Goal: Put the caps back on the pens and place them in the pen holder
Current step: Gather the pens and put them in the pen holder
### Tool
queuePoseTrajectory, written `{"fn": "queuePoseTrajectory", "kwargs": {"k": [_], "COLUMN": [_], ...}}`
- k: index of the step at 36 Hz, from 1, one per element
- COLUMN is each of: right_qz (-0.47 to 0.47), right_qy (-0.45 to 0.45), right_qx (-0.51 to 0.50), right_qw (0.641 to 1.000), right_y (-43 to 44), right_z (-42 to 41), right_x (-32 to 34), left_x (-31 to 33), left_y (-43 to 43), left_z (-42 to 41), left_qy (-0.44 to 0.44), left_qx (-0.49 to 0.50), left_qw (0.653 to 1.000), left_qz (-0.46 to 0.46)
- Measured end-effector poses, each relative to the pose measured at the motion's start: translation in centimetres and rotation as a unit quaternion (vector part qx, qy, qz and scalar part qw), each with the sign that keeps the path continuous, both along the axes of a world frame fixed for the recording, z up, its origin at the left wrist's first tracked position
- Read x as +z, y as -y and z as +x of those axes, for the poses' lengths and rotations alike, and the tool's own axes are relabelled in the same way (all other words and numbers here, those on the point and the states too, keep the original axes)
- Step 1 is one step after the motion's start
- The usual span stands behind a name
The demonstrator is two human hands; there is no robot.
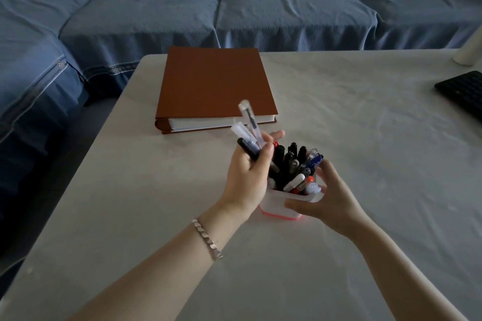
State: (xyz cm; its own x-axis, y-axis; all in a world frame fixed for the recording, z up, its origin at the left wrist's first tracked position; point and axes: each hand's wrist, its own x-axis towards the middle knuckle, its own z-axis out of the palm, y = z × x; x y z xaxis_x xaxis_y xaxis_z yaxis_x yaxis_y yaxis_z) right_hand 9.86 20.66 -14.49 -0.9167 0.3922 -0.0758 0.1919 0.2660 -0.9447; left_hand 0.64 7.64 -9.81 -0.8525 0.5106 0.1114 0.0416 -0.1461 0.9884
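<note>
Item: white pen holder on the pale table, crowded with capped pens, gripped around its right side by the right hand. Left hand: clenched on 3 capped pens beside the holder's left rim. Brown binder lies beyond.

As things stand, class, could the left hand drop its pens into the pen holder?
Probably yes: the left hand holds its pens right beside the pen holder, which the right hand steadies, though it is already crowded.
</note>
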Motion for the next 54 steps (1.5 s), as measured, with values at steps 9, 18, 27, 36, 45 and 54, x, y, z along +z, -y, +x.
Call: {"fn": "queuePoseTrajectory", "kwargs": {"k": [9,18,27,36,45,54], "right_qz": [-0.003,-0.002,0.008,0.000,0.002,-0.003], "right_qy": [-0.004,0.005,0.000,-0.014,-0.001,-0.012], "right_qx": [0.003,0.002,0.007,0.007,0.003,-0.002], "right_qw": [1.000,1.000,1.000,1.000,1.000,1.000], "right_y": [-0.1,-0.1,-0.2,-0.2,-0.1,0.0], "right_z": [-0.1,0.0,0.0,-0.2,0.0,-0.1], "right_x": [-0.3,-0.4,-0.6,-0.6,-0.6,-0.5], "left_x": [2.2,2.3,0.8,1.4,-1.2,-3.3], "left_y": [1.0,0.9,1.3,-0.4,0.2,3.5], "left_z": [-0.3,-1.8,-0.1,-0.5,0.6,0.0], "left_qy": [-0.194,-0.355,-0.308,-0.306,-0.366,-0.475], "left_qx": [0.030,0.042,0.136,0.037,-0.064,-0.056], "left_qw": [0.980,0.933,0.941,0.939,0.881,0.844], "left_qz": [0.023,-0.049,-0.038,-0.153,-0.292,-0.241]}}
